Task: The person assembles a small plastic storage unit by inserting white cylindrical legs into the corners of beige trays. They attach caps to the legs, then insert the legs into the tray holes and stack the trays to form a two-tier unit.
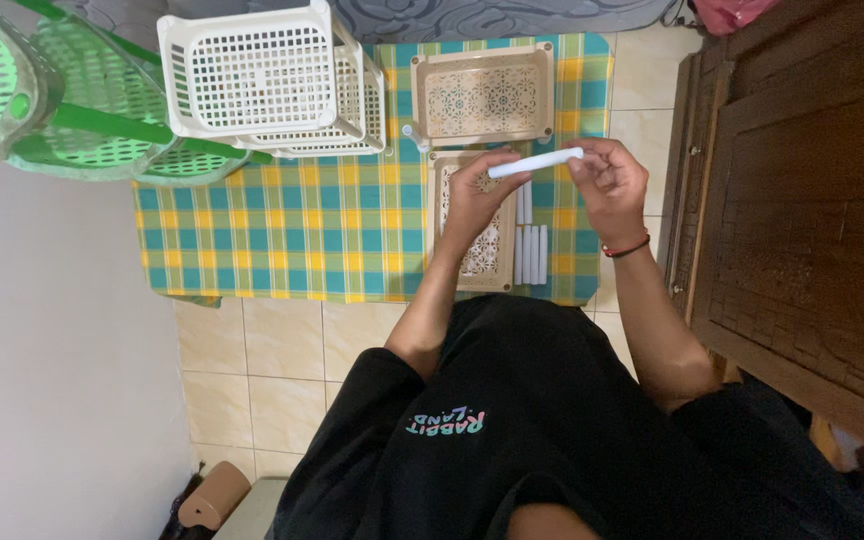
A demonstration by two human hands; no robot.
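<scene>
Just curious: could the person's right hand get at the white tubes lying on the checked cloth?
Probably yes. The white tubes lie uncovered just below the right hand, though it now helps the left hand hold a white tube.

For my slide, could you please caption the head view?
Both hands, left and right, hold a white tube over beige trays on checked cloth.
</scene>
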